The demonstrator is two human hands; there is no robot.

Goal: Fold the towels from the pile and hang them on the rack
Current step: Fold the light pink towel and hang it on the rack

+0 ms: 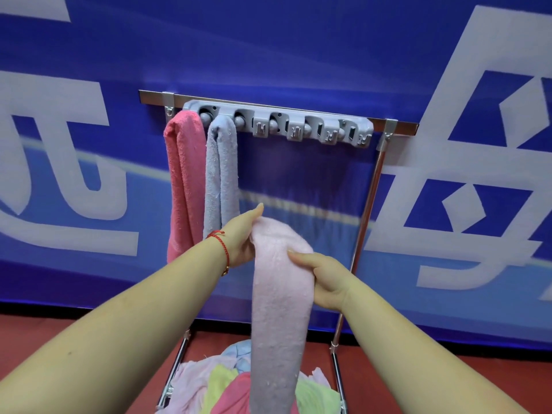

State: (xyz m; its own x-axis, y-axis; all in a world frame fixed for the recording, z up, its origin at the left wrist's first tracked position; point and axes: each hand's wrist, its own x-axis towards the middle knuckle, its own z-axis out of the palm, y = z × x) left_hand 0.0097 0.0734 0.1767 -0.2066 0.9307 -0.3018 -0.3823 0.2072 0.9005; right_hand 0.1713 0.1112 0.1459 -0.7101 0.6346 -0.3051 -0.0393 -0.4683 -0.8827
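Head view: both hands hold a folded pale pink terry towel below the grey plastic clip rack on its metal bar. Left hand grips the towel's top fold, thumb extended; right hand has its fingers curled round the strip's edge. Deep pink towel and lavender towel hang from the rack's left end. Mixed-colour towel pile lies underneath.

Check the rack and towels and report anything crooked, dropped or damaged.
Nothing stands out. The pink towel and grey towel hang folded on the rack; both hands hold a pale pink towel above the pile.
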